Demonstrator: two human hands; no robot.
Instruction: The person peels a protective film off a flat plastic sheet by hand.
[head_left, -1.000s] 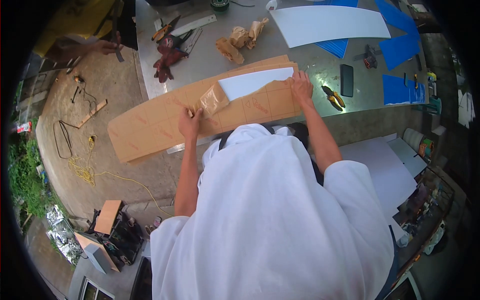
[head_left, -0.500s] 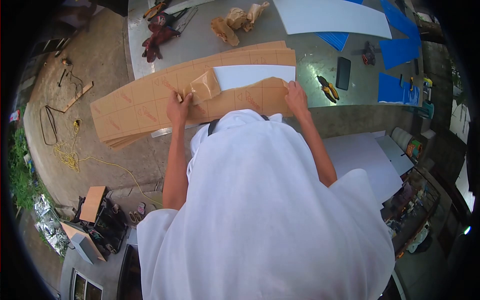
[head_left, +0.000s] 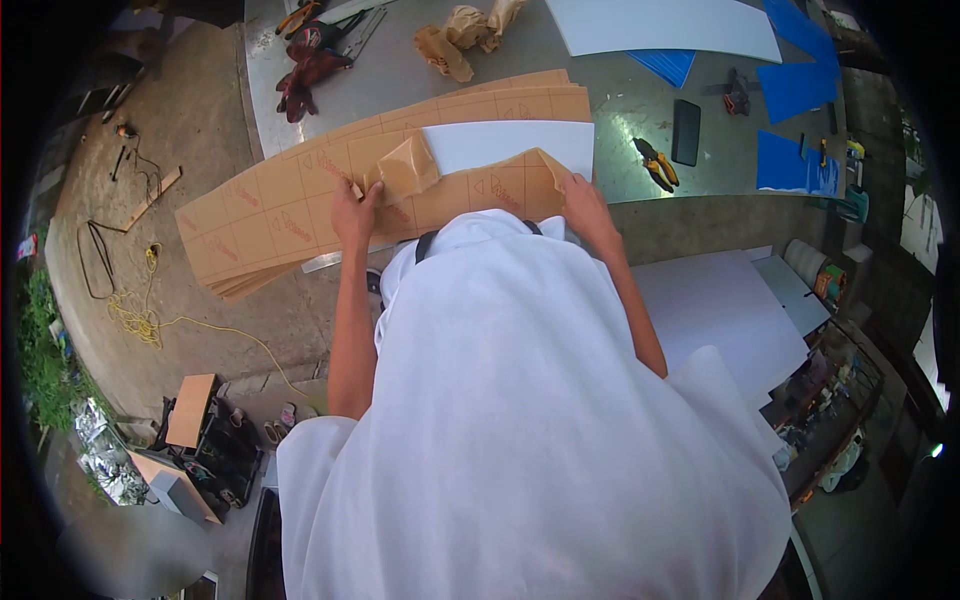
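Long curved panels covered in printed brown paper [head_left: 270, 205] lie stacked at the near edge of the metal table. On the top panel part of the paper is peeled back, baring a white surface [head_left: 500, 143]. My left hand [head_left: 354, 212] is closed on the brown paper beside a loose, shiny folded flap [head_left: 406, 168]. At the panel's right end my right hand [head_left: 588, 210] pinches the lifted edge of the brown paper. The fingertips of both hands are small in view.
On the metal table [head_left: 620, 110] are yellow-black pliers [head_left: 655, 165], a black phone [head_left: 686, 132], crumpled brown paper [head_left: 443, 52], dark red gloves [head_left: 306, 80], blue sheets [head_left: 797, 97] and a white panel [head_left: 665, 28]. A yellow cord [head_left: 140, 315] lies on the floor.
My right hand has moved a little left with the paper edge, which now stands folded up, and more white shows at the right end. My left hand stays nearly in place.
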